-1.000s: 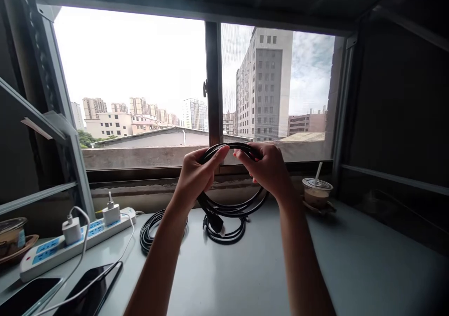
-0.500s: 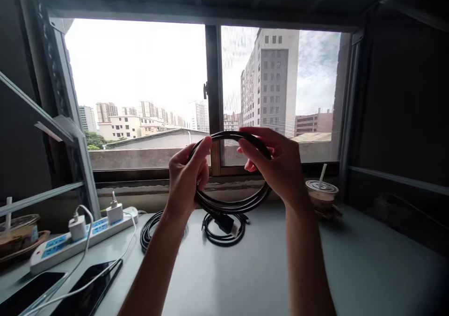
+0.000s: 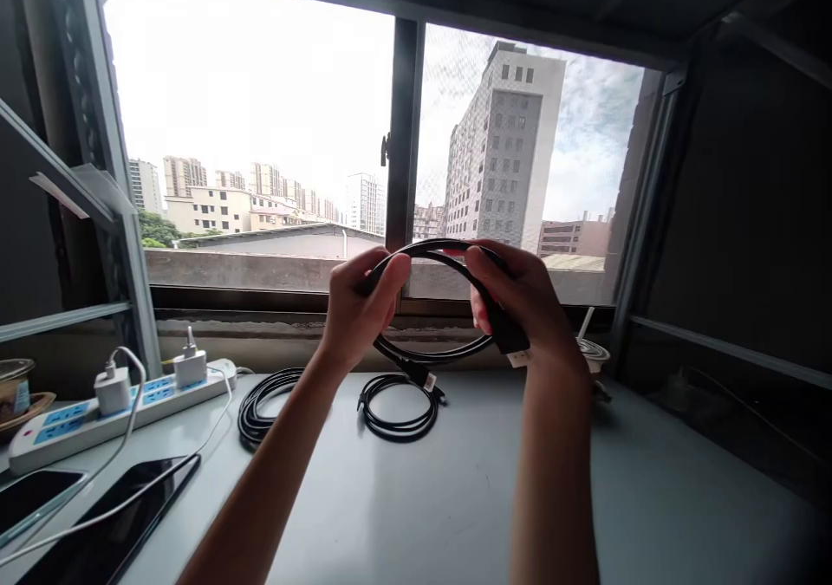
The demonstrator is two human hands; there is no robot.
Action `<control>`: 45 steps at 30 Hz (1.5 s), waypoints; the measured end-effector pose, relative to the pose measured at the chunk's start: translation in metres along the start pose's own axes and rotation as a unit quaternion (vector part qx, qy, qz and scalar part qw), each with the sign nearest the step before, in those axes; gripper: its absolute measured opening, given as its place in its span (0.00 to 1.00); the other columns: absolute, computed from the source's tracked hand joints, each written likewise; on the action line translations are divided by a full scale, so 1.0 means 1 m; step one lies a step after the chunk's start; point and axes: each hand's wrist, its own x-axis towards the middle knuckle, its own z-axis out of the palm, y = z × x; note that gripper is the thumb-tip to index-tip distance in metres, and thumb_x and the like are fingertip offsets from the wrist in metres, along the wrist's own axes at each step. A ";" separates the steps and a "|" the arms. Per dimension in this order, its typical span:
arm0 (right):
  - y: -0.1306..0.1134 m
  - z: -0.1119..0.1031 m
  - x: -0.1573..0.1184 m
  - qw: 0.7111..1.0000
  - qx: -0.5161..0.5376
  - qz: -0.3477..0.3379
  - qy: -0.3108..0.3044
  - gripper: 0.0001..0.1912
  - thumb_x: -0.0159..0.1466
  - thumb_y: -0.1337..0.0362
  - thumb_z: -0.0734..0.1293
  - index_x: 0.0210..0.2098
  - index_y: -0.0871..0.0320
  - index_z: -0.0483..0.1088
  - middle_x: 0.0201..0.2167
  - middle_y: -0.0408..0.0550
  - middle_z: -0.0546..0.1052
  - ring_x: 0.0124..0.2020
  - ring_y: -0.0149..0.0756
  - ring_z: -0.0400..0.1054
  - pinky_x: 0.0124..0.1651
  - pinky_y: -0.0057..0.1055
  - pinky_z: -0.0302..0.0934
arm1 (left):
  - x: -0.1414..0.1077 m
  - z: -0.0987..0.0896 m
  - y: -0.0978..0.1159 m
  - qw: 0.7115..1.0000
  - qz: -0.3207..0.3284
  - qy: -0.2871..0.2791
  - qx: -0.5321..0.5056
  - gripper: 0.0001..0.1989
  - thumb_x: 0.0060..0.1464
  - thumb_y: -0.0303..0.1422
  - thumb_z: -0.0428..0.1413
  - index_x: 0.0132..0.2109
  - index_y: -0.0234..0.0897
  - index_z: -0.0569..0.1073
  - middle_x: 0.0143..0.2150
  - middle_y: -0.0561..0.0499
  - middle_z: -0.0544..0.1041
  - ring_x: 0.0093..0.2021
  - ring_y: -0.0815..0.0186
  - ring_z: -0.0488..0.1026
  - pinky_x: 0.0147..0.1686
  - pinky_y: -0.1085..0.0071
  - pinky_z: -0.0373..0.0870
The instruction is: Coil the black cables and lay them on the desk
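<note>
— Black cable point(image 3: 434, 353), coiled into a ring, up in the air above the tabletop point(image 3: 422, 498): left hand point(image 3: 356, 308) pinches one side, right hand point(image 3: 520, 303) clamps the other, a plug end under its fingers, so the loops stay stacked.

— Anything in containers?

— A lidded cup point(image 3: 594, 355) with a straw beside the right wrist (contents hidden). Bowl point(image 3: 16, 399) far left holds a tin. Two more coils point(image 3: 396, 407) lie flat below.

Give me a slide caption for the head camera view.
Both hands hold a coiled black cable above a grey table.
</note>
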 end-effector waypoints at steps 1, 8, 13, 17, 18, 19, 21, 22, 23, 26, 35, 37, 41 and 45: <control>0.003 -0.001 0.001 1.000 0.001 -0.004 -0.021 0.18 0.54 0.49 0.67 0.37 0.56 0.72 0.11 0.33 0.61 0.10 0.23 0.57 0.13 0.22 0.55 | 0.001 0.000 0.001 1.000 -0.011 -0.018 -0.007 0.26 0.53 0.49 0.52 0.17 0.38 0.56 0.10 0.59 0.52 0.11 0.76 0.52 0.12 0.75 0.46; 0.002 0.002 0.000 0.996 -0.016 -0.042 -0.079 0.26 0.60 0.44 0.58 0.52 0.52 0.66 0.16 0.36 0.63 0.17 0.28 0.63 0.22 0.26 0.63 | 0.004 -0.005 0.009 0.988 -0.152 -0.008 -0.036 0.31 0.54 0.48 0.52 0.14 0.37 0.46 0.10 0.59 0.46 0.09 0.78 0.50 0.11 0.75 0.41; 0.003 0.005 -0.001 0.972 -0.201 -0.120 -0.023 0.26 0.54 0.58 0.69 0.52 0.49 0.65 0.44 0.45 0.72 0.36 0.34 0.70 0.35 0.30 0.68 | 0.007 -0.010 0.014 0.967 -0.241 0.038 -0.069 0.31 0.54 0.46 0.53 0.16 0.37 0.44 0.11 0.60 0.44 0.10 0.79 0.48 0.10 0.78 0.42; 0.016 0.011 0.009 0.936 -0.304 -0.170 0.056 0.18 0.59 0.63 0.64 0.49 0.50 0.69 0.44 0.46 0.72 0.37 0.35 0.70 0.45 0.37 0.64 | 0.010 -0.014 0.017 0.943 -0.296 0.055 -0.143 0.27 0.57 0.42 0.51 0.17 0.38 0.48 0.11 0.61 0.45 0.10 0.78 0.45 0.09 0.78 0.41; 0.019 0.013 0.011 0.931 -0.315 -0.173 0.067 0.16 0.60 0.62 0.64 0.49 0.51 0.70 0.43 0.46 0.73 0.37 0.36 0.70 0.44 0.37 0.64 | 0.010 -0.014 0.019 0.936 -0.306 0.056 -0.165 0.25 0.58 0.41 0.50 0.18 0.38 0.50 0.11 0.61 0.45 0.10 0.78 0.44 0.09 0.78 0.40; 0.022 0.014 0.013 0.929 -0.319 -0.174 0.071 0.16 0.61 0.61 0.63 0.48 0.51 0.70 0.41 0.46 0.73 0.38 0.37 0.70 0.42 0.37 0.65 | 0.011 -0.014 0.020 0.930 -0.312 0.059 -0.182 0.24 0.60 0.40 0.49 0.19 0.38 0.52 0.11 0.62 0.45 0.10 0.78 0.43 0.09 0.79 0.40; 0.027 0.014 0.016 0.931 -0.314 -0.172 0.072 0.16 0.62 0.58 0.62 0.49 0.51 0.70 0.40 0.46 0.74 0.38 0.38 0.70 0.37 0.34 0.65 | 0.011 -0.013 0.021 0.922 -0.323 0.061 -0.206 0.22 0.61 0.38 0.47 0.20 0.38 0.54 0.11 0.62 0.46 0.10 0.78 0.42 0.09 0.79 0.40; 0.029 0.014 0.017 0.933 -0.308 -0.171 0.069 0.16 0.63 0.57 0.62 0.49 0.50 0.70 0.40 0.46 0.73 0.38 0.38 0.70 0.35 0.33 0.64 | 0.011 -0.013 0.020 0.918 -0.328 0.058 -0.215 0.21 0.61 0.38 0.47 0.21 0.38 0.55 0.11 0.62 0.46 0.10 0.78 0.43 0.09 0.79 0.40; 0.032 0.013 0.018 0.935 -0.302 -0.170 0.067 0.16 0.63 0.56 0.62 0.49 0.50 0.70 0.40 0.46 0.73 0.37 0.37 0.70 0.34 0.32 0.64 | 0.010 -0.012 0.019 0.915 -0.331 0.054 -0.224 0.20 0.61 0.37 0.47 0.21 0.38 0.55 0.12 0.62 0.46 0.11 0.78 0.43 0.09 0.80 0.40; 0.038 0.008 0.021 0.936 -0.292 -0.184 0.074 0.15 0.63 0.58 0.62 0.47 0.51 0.72 0.37 0.45 0.73 0.33 0.33 0.69 0.34 0.31 0.63 | 0.009 -0.010 0.015 0.907 -0.338 0.028 -0.251 0.19 0.61 0.37 0.48 0.23 0.37 0.56 0.12 0.63 0.46 0.11 0.78 0.44 0.10 0.80 0.43; 0.038 0.003 0.022 0.924 -0.270 -0.215 0.165 0.11 0.62 0.63 0.63 0.43 0.52 0.74 0.38 0.45 0.77 0.41 0.34 0.70 0.44 0.33 0.62 | 0.005 -0.006 0.010 0.969 -0.243 -0.019 -0.022 0.17 0.55 0.34 0.54 0.22 0.35 0.58 0.16 0.59 0.59 0.18 0.78 0.58 0.21 0.80 0.57; 0.036 0.004 0.022 0.920 -0.261 -0.226 0.187 0.11 0.61 0.63 0.64 0.42 0.52 0.74 0.37 0.45 0.77 0.40 0.34 0.70 0.43 0.32 0.62 | 0.005 -0.005 0.010 0.975 -0.220 -0.013 0.021 0.16 0.56 0.35 0.53 0.24 0.36 0.59 0.16 0.59 0.60 0.18 0.77 0.58 0.21 0.79 0.57; 0.031 0.007 0.021 0.897 -0.246 -0.254 0.267 0.10 0.60 0.66 0.64 0.40 0.55 0.75 0.35 0.46 0.77 0.38 0.34 0.70 0.40 0.31 0.62 | 0.003 -0.008 0.009 0.978 -0.154 -0.033 0.134 0.11 0.54 0.37 0.53 0.28 0.36 0.64 0.18 0.56 0.67 0.21 0.72 0.64 0.26 0.74 0.61; 0.030 0.009 0.022 0.877 -0.247 -0.264 0.315 0.10 0.60 0.67 0.64 0.40 0.54 0.74 0.35 0.45 0.76 0.36 0.32 0.70 0.37 0.30 0.63 | 0.002 -0.013 0.007 0.952 -0.148 -0.076 0.257 0.12 0.55 0.40 0.50 0.29 0.36 0.65 0.21 0.54 0.69 0.23 0.69 0.65 0.26 0.71 0.60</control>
